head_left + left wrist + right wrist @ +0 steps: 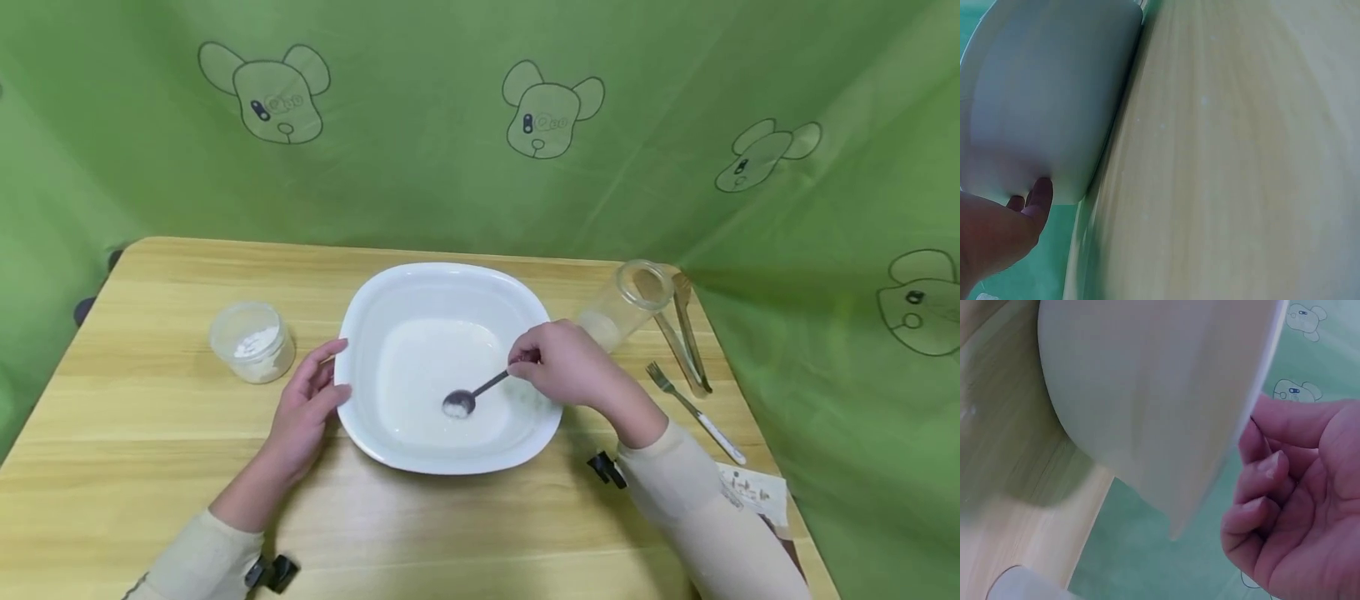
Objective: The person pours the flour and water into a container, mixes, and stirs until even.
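A white basin (444,287) stands in the middle of the table, with what looks like shallow clear or pale liquid on its floor. My left hand (300,408) holds its left side, thumb and a finger at the rim; in the left wrist view more fingers touch the outer wall. Over the basin's right side, my right hand (566,362) pinches the handle of a dark metal spoon (491,382). The spoon's bowl is low inside the basin, with some white stuff in it. The right wrist view shows curled fingers beside the rim; the spoon is hidden there.
Left of the basin is a clear tub (255,346) of white powder. A glass jar (637,292) with white contents lies tilted or on its side at the right. Beyond are wooden-looking tongs (678,350), a fork (693,408) and a printed packet (757,492). Green curtains (420,183) surround the table.
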Available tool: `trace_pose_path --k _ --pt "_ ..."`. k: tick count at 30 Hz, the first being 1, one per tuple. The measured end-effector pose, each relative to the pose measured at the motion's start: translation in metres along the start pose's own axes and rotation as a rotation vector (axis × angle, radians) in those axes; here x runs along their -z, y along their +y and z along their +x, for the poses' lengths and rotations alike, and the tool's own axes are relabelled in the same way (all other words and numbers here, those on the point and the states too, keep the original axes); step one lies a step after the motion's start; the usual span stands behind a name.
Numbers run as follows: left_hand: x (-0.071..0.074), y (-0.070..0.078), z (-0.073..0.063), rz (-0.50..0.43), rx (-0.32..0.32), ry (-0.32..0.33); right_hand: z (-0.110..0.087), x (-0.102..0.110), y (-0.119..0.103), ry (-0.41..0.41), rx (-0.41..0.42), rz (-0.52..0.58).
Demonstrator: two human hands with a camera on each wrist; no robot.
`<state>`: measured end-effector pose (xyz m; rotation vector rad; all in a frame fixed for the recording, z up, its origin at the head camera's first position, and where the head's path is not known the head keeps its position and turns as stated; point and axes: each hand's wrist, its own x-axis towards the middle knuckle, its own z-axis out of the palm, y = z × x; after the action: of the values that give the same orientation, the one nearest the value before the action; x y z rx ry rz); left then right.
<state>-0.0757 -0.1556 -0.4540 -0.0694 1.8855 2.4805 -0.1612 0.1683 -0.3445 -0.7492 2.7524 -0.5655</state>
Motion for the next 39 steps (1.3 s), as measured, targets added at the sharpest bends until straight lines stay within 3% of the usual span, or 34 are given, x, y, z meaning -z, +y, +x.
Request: trace_pose_path --k 6,10,22,32,39 --pt "-0.001 0.003 -0.003 0.001 0.014 0.015 -0.020 0.001 0.002 0.095 0.037 0.021" --pt "-0.002 0.003 -0.004 -0.001 0.018 0.014 -0.038 0.004 0.005 0.163 0.023 0.098" --pt "-0.005 0.001 -0.006 -0.009 0.021 0.009 -0.086 -0.008 0.034 0.426 -0.078 0.504" --pt "-0.008 0.001 -0.007 -0.008 0.029 0.017 -0.134 -0.018 0.046 0.679 -0.218 0.868" --pt "-0.008 0.004 -0.007 -0.021 0.024 0.021 -0.172 -0.038 0.060 0.844 -0.274 1.133"
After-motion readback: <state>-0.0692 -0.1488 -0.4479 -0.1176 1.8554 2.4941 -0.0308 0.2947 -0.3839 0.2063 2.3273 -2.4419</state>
